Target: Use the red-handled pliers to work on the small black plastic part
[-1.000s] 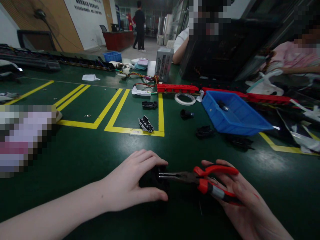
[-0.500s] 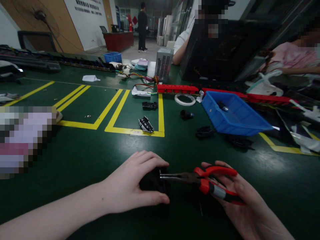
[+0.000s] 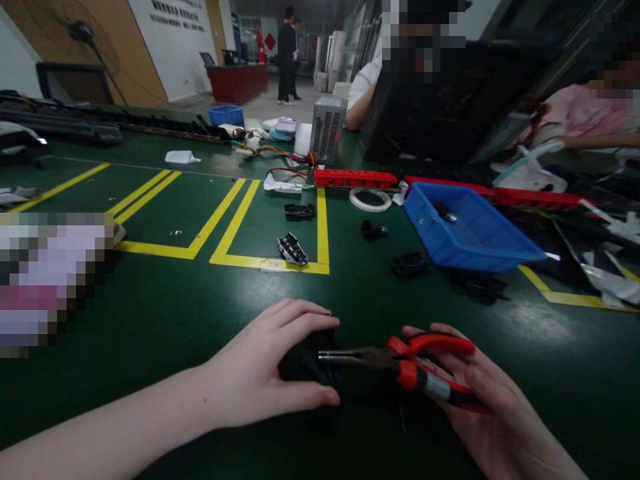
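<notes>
My left hand [image 3: 270, 367] is wrapped around a black plastic part [image 3: 315, 360], thumb below and fingers above. The hand covers much of the part, and its dark shape blends into the table. My right hand [image 3: 480, 393] grips long-nose pliers [image 3: 380, 358] by their red and black handles. The pliers' tips point left and reach the near side of the black part; whether the jaws pinch anything there I cannot tell. A thin pin-like piece [image 3: 403, 418] shows below the pliers.
Black parts [image 3: 293, 249] lie inside and beside the yellow-taped rectangles. At right stands a blue bin [image 3: 475, 227] near a tape roll [image 3: 370, 199] and a red strip [image 3: 355, 177]. A metal box [image 3: 327, 130] and a large black panel [image 3: 450, 100] stand farther back, with people behind.
The pliers' tips have shifted very slightly, and my left fingers have moved a little on the black part. A second person shows in the background.
</notes>
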Tool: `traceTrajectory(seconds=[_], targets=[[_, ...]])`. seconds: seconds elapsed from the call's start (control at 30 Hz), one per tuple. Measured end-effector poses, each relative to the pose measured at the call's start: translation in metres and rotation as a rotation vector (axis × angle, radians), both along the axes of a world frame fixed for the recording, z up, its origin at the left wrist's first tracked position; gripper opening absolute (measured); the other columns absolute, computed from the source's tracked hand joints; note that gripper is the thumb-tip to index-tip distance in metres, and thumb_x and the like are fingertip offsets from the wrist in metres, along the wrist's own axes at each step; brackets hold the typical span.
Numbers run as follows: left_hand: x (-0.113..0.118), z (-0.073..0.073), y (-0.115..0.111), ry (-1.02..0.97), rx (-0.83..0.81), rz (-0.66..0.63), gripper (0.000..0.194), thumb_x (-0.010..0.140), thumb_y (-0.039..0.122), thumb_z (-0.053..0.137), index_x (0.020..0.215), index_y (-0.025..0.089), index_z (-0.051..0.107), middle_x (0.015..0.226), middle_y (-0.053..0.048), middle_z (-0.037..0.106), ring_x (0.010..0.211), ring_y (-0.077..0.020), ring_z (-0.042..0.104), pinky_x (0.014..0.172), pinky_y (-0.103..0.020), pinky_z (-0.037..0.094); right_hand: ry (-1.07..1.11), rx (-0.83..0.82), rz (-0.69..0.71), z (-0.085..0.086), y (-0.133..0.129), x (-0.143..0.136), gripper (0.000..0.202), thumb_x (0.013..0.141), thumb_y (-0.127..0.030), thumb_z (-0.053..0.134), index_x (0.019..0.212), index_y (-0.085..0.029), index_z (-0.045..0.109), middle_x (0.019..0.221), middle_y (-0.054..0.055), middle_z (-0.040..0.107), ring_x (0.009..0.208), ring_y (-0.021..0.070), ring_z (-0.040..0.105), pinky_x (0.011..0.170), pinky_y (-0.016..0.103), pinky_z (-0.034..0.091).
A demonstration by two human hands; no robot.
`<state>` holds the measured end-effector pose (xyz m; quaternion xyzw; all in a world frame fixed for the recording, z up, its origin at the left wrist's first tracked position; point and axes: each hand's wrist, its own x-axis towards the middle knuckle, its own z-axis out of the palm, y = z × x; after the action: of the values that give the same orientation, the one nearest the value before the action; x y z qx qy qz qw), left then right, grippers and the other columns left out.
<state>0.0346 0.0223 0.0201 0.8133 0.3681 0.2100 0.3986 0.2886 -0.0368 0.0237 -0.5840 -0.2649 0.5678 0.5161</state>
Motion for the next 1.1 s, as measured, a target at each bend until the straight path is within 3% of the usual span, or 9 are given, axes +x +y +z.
traceTrajectory(seconds=[0.5, 0.73, 1.1], targets=[[-0.0008, -0.0012, -0.0011, -0.02, 0.014, 0.007, 0.057, 0.079, 0.041, 0.073, 0.131, 0.028, 0.053, 0.136, -0.006, 0.052, 0.124, -0.0282, 0.049, 0.101, -0.047, 0.047, 0.06, -0.027, -0.01, 0.002, 0.0017, 0.0023, 0.038, 0.077, -0.047, 0.07, 0.109, -0.03, 0.064, 0.123, 0.008, 0.067, 0.116, 0.035, 0.06, 0.103, 0.057, 0.043], [-0.0003, -0.0005, -0.0008, 0.0, 0.023, -0.006, 0.055, 0.08, 0.042, 0.072, 0.13, 0.027, 0.054, 0.134, -0.006, 0.053, 0.122, -0.0279, 0.05, 0.102, -0.047, 0.046, 0.028, 0.004, 0.07, 0.0, 0.0015, 0.0068, 0.048, 0.076, -0.05, 0.071, 0.118, -0.028, 0.063, 0.129, 0.012, 0.063, 0.119, 0.0382, 0.057, 0.103, 0.061, 0.042], [-0.0014, 0.0014, 0.0007, 0.017, -0.016, -0.023, 0.051, 0.082, 0.045, 0.069, 0.128, 0.027, 0.055, 0.129, -0.006, 0.056, 0.119, -0.0276, 0.051, 0.101, -0.047, 0.045, 0.068, -0.017, 0.024, 0.0018, 0.0011, 0.0015, 0.038, 0.073, -0.045, 0.075, 0.107, -0.034, 0.063, 0.124, 0.005, 0.066, 0.115, 0.0345, 0.061, 0.101, 0.056, 0.044]])
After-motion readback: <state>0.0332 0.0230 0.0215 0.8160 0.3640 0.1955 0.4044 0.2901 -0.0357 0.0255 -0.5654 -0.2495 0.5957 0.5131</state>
